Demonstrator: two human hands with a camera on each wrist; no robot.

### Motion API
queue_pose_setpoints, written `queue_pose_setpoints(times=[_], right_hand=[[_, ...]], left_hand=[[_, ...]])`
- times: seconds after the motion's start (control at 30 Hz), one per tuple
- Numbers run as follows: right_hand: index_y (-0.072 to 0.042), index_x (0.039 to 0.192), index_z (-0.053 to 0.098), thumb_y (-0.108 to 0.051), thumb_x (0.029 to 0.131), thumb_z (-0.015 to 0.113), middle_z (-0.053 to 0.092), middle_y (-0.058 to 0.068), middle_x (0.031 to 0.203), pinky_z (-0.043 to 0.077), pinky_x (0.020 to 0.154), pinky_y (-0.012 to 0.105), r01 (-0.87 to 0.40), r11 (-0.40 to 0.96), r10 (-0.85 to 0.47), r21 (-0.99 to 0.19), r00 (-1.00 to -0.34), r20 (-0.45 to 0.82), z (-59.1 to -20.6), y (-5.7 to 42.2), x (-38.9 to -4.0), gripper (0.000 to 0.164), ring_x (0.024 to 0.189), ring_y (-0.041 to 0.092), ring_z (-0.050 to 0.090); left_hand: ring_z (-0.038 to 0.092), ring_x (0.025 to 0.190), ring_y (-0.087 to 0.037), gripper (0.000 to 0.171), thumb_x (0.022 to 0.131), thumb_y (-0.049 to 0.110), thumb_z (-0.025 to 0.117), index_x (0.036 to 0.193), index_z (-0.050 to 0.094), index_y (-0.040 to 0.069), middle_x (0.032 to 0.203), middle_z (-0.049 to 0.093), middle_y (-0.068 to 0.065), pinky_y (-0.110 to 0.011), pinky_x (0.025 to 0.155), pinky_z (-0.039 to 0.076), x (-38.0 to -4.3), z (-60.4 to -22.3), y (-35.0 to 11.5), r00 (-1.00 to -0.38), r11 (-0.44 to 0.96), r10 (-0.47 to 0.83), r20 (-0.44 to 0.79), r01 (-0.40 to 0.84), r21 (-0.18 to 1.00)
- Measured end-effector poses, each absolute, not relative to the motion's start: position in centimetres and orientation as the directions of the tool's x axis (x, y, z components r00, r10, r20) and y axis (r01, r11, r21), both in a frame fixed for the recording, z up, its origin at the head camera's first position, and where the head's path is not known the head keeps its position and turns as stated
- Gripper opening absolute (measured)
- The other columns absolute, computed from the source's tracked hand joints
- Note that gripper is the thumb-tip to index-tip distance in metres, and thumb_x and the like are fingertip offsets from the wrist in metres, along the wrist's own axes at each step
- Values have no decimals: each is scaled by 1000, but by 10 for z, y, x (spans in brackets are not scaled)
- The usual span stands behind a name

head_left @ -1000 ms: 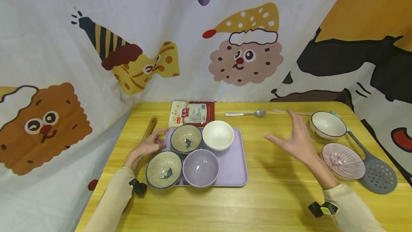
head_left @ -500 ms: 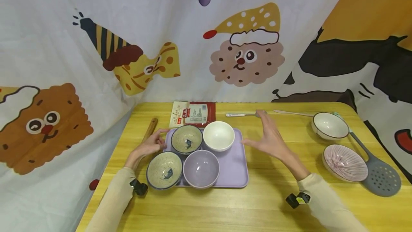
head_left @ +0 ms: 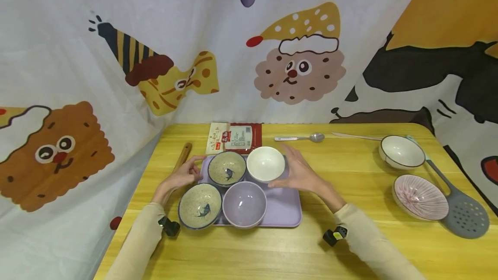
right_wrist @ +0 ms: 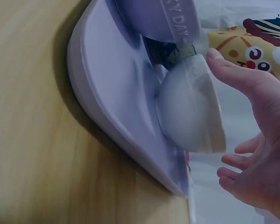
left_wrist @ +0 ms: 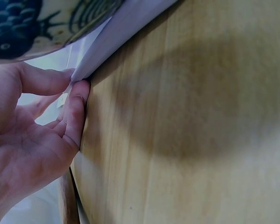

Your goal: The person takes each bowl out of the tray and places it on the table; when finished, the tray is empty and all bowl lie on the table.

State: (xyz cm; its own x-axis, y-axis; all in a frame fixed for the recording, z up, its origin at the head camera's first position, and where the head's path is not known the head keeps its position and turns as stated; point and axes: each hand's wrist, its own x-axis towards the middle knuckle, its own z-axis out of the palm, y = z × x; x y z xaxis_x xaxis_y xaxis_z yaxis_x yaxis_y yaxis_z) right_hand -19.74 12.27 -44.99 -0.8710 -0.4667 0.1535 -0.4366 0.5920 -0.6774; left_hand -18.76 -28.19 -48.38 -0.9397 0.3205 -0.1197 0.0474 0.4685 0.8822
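Note:
A lilac tray (head_left: pixel 287 209) carries a white bowl (head_left: pixel 266 163), a lilac bowl (head_left: pixel 245 204) and two speckled bowls with blue fish, one at the back (head_left: pixel 227 167) and one at the front left (head_left: pixel 200 206). My left hand (head_left: pixel 180 177) pinches the tray's left edge; in the left wrist view the thumb (left_wrist: pixel 49 81) lies over the rim, with fingers against its outer side. Around the right of the white bowl my right hand (head_left: pixel 303 175) spreads, fingers apart. In the right wrist view its thumb tip is right at that bowl's rim, and the other fingers stand off it.
Behind the tray lie a red-and-cream food packet (head_left: pixel 235 137) and a spoon (head_left: pixel 299 138). To the right are a knife (head_left: pixel 355 136), a dark-rimmed bowl (head_left: pixel 402 152), a pink striped bowl (head_left: pixel 420 197) and a grey slotted turner (head_left: pixel 467 215). A wooden handle (head_left: pixel 183 157) lies left.
My right hand has moved left from over the bare table to the white bowl's right side. The left hand stays at the tray's edge, and the bowls have kept their places.

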Motion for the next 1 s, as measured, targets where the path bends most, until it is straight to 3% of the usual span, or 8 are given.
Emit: queue_pose_setpoints(times=[0.3,0.7,1.0], right_hand=[[-4,159,26,-45,55,98,35,25,158,34,110,69,-414,547,-474,-727,-869,139,-459,110,-200,133,145,44,34],[-6,156,32,-37,57,99,43,20,150,45,103,63,-401,497,-470,-769,-870,150,-467,105,-204,124,132,39,52],[-9,152,40,-38,54,99,49,17,148,51,98,57,-412,504,-409,-759,-888,211,-479,105,-206,119,127,38,57]], left_hand=[[50,74,-18,73,83,-10,60,151,35,-5,90,56,-21,-23,63,44,-188,-484,-281,-934,461,337,-115,58,885],[51,76,-18,71,86,-9,60,152,34,-6,92,56,-24,-23,63,43,-186,-482,-279,-936,459,331,-117,52,887],[50,72,-14,67,84,-4,58,148,38,-5,86,54,-11,-24,62,43,-186,-487,-284,-928,434,370,-52,123,893]])
